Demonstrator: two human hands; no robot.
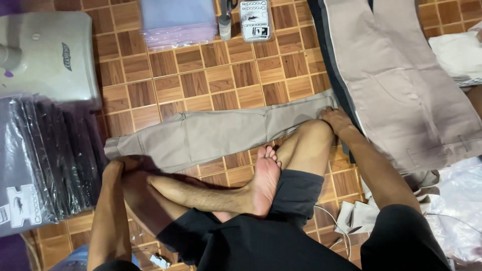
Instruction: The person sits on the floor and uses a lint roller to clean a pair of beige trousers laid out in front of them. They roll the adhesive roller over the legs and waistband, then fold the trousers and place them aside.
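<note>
A pair of khaki trousers point(216, 133) lies folded lengthwise on the tiled floor in front of my crossed legs. My left hand point(120, 164) rests at the trousers' waist end on the left, its fingers partly hidden in shadow behind my knee. My right hand point(334, 118) presses flat on the leg end at the right, by my raised knee. Whether either hand pinches the cloth is unclear.
More beige trousers point(401, 80) lie spread at the right. A stack of dark bagged garments point(47, 160) sits at the left below a pale appliance point(50, 55). Clear plastic bags point(175, 22), a card tag point(255, 20) and folded white cloth point(459, 52) lie around.
</note>
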